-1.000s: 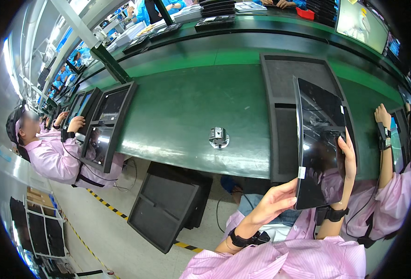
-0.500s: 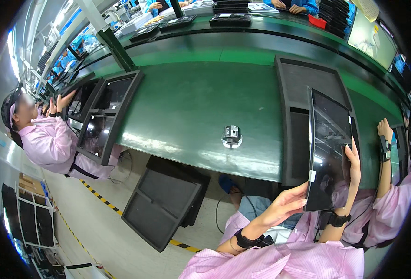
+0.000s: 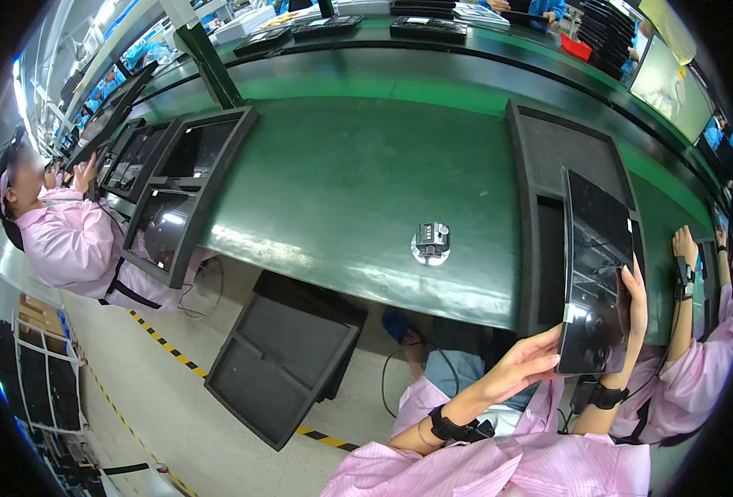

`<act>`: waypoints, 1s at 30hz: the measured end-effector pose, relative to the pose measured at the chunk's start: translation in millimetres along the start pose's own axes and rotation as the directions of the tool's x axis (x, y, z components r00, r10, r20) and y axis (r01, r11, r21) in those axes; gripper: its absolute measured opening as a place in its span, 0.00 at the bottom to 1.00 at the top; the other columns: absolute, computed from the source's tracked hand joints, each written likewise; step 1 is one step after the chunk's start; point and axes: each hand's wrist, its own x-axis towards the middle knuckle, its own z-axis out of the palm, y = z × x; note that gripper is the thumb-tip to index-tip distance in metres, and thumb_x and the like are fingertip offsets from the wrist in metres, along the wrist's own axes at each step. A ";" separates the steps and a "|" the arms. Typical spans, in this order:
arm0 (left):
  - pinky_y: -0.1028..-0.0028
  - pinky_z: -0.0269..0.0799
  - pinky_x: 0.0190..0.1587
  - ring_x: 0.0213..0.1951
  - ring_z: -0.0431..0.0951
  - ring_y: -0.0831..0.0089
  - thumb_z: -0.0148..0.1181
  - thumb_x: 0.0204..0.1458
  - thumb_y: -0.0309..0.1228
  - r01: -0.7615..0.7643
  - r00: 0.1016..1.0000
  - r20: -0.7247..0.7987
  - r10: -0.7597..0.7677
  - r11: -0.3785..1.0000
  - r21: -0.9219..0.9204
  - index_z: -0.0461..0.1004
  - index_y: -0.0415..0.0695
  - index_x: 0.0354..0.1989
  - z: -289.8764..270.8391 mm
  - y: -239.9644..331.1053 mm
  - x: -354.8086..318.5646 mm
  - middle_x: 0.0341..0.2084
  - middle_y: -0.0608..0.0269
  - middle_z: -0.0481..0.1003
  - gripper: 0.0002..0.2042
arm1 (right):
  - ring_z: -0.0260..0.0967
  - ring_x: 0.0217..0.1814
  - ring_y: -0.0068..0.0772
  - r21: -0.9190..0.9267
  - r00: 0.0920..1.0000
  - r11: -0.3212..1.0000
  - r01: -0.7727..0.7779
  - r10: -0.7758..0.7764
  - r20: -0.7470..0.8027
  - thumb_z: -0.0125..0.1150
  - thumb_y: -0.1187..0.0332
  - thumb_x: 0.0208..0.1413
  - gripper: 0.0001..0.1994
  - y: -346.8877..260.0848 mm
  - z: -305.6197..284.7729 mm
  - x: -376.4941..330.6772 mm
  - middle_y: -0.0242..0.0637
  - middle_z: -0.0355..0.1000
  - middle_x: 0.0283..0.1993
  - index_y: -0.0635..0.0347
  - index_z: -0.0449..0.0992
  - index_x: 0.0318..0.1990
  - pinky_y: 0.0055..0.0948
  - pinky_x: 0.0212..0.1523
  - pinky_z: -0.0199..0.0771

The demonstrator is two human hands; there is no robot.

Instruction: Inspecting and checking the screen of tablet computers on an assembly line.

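Between my two hands a flat glossy black screen panel (image 3: 597,282) is held up, tilted, with lights mirrored in it. My left hand (image 3: 528,363) is closed on its lower left corner, thumb on the front. On the right edge my right hand (image 3: 634,311) grips the panel, its thumb on the face and the other fingers mostly hidden behind. Beyond and partly behind the panel lies a black two-compartment tray (image 3: 561,149) on the green table. Its far compartment holds nothing; the near one is largely covered by the panel.
A small black device on a round base (image 3: 431,242) stands on the green table (image 3: 358,182). To the left, a black tray (image 3: 186,217) holds two panels, with a co-worker (image 3: 68,240) beyond. Stacked trays (image 3: 283,356) sit below the table edge. Another person's arm (image 3: 683,282) is at right.
The view has shifted slightly, so table items appear a little to the right. My hands still hold the panel, now a bit more face-on. The left co-worker has raised a dark tray.
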 end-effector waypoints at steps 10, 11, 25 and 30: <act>0.65 0.66 0.62 0.63 0.62 0.70 0.47 0.62 0.27 0.002 0.999 0.050 0.001 0.999 -0.051 0.44 0.40 0.70 -0.7 2.6 2.1 0.66 0.60 0.55 0.29 | 0.74 0.43 0.25 -0.054 0.997 0.998 -0.042 0.038 -0.073 0.51 0.70 0.60 0.23 0.8 4.2 -1.9 0.41 0.72 0.49 0.65 0.60 0.62 0.22 0.41 0.76; 0.67 0.67 0.60 0.61 0.65 0.71 0.49 0.61 0.28 0.005 1.000 0.007 -0.005 0.999 -0.046 0.45 0.40 0.70 -0.8 1.7 2.0 0.65 0.61 0.57 0.30 | 0.74 0.42 0.25 -0.024 0.997 0.999 -0.035 0.033 -0.074 0.51 0.71 0.60 0.22 -0.2 5.1 -2.3 0.40 0.72 0.49 0.65 0.60 0.62 0.22 0.41 0.75; 0.55 0.62 0.62 0.62 0.65 0.57 0.48 0.58 0.26 -0.036 0.992 -0.123 0.041 0.998 0.043 0.48 0.32 0.67 5.1 -2.5 -2.5 0.61 0.46 0.62 0.29 | 0.69 0.54 0.26 0.026 1.000 1.000 0.009 -0.009 0.024 0.58 0.72 0.56 0.31 7.6 -30.8 12.3 0.40 0.68 0.57 0.66 0.55 0.66 0.24 0.55 0.65; 0.59 0.62 0.62 0.60 0.66 0.59 0.49 0.57 0.26 -0.055 0.990 -0.125 0.064 0.995 0.078 0.49 0.30 0.66 11.2 -4.4 -3.4 0.60 0.46 0.62 0.29 | 0.65 0.58 0.26 0.043 0.999 0.998 0.039 -0.041 0.030 0.59 0.72 0.56 0.31 8.9 -38.3 12.6 0.40 0.66 0.58 0.67 0.55 0.66 0.23 0.59 0.61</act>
